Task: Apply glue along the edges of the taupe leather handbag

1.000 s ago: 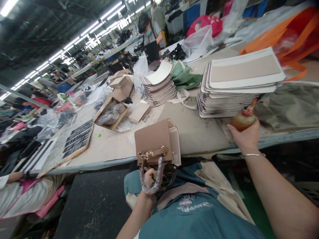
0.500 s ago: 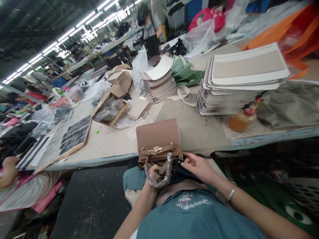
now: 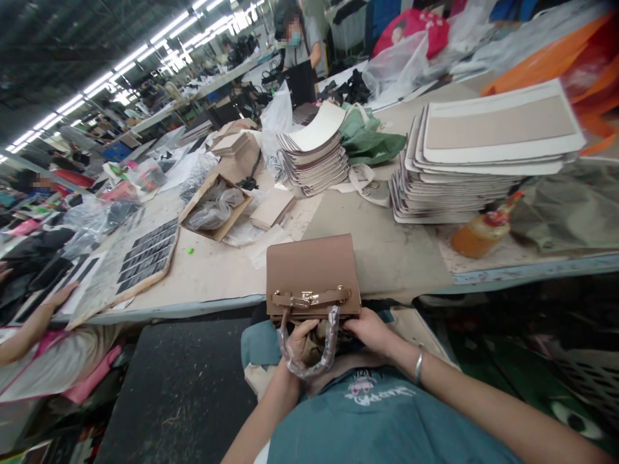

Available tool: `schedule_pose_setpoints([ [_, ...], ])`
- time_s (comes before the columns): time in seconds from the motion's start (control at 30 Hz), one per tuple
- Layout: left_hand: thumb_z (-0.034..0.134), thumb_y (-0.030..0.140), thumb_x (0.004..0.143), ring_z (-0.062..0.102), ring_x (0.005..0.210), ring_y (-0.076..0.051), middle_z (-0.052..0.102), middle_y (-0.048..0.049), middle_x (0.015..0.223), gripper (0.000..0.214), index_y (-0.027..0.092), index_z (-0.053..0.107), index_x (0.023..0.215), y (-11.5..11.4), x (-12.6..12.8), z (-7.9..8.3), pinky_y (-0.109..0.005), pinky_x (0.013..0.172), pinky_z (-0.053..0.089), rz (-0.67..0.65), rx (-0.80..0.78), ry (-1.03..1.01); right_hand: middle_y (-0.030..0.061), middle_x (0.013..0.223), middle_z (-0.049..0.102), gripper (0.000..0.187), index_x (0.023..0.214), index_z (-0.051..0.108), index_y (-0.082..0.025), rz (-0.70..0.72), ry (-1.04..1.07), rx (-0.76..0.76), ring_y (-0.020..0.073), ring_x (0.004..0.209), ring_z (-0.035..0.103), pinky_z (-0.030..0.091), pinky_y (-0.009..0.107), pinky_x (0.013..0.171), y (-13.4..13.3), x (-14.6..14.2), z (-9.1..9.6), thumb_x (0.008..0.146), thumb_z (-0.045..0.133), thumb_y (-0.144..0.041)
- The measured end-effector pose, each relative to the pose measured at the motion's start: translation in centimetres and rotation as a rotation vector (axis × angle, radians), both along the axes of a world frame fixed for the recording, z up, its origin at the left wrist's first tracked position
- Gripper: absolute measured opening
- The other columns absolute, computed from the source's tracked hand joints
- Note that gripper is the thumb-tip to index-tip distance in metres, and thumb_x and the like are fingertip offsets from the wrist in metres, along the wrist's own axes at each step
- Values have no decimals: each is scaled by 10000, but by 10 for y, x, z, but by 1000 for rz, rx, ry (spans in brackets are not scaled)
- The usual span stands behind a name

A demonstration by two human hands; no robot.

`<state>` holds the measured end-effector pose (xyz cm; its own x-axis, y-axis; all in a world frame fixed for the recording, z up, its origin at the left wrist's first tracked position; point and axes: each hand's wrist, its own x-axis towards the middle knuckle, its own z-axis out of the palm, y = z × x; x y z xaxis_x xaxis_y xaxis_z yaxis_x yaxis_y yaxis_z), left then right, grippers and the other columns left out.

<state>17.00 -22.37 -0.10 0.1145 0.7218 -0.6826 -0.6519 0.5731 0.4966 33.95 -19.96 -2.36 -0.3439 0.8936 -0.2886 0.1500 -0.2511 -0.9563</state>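
A brown handbag (image 3: 312, 261) with gold hardware lies tilted at the table's front edge, its opening towards my body. Its handle (image 3: 309, 370), wrapped in clear plastic, hangs down over my lap. My left hand (image 3: 300, 338) reaches through the handle loop, fingers closed on the bag's olive-brown lining edge. At the bag's right corner, my right hand (image 3: 370, 330) is closed with its fingertips on the opening's edge; part of those fingers is hidden by the bag.
Stacks of cut bag panels (image 3: 500, 132) and curved panels (image 3: 316, 154) stand behind the bag. A glue bottle (image 3: 481, 233) is at the right near the edge. An open carton (image 3: 215, 209) lies left. A co-worker's arm (image 3: 36, 322) rests at far left.
My right hand has moved left and closed on the bag's right corner. The bag has shifted slightly, while my left hand stays at its opening. The co-worker's arm at left has reached forward.
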Motion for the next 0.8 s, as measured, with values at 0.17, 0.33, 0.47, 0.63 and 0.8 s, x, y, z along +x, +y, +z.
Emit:
schedule_pose_setpoints([
  [0.17,722,126,590,662,704,-206,700,-52,687,114,107,689,697,6,13,-1,-289,778,494,0,-13,192,74,853,712,325,893,700,-119,28,-138,81,219,839,636,500,317,784,7,-2,-5,716,434,-174],
  [0.33,692,135,609,655,712,-203,705,-28,698,77,156,688,683,8,25,2,-299,750,496,61,-40,282,101,838,720,216,719,699,-160,136,-347,200,248,876,640,470,344,849,4,2,-6,725,483,-147],
  [0.47,755,183,566,629,634,-188,687,-40,655,149,118,698,688,4,28,9,-308,713,497,-4,-41,265,112,765,717,200,632,690,-172,207,-510,255,257,851,650,463,327,828,5,6,-3,726,518,-134],
  [0.63,711,123,588,565,523,-153,653,-28,579,44,129,684,622,4,32,8,-281,606,476,-25,-76,337,144,808,717,279,717,723,-144,212,-629,252,244,779,664,468,294,682,7,7,6,815,482,-244],
  [0.8,628,69,622,541,509,-143,606,1,521,154,180,620,516,9,34,-9,-261,588,465,39,-64,366,135,650,682,386,617,688,-149,216,-639,249,214,603,629,397,276,529,1,5,19,856,452,-339],
])
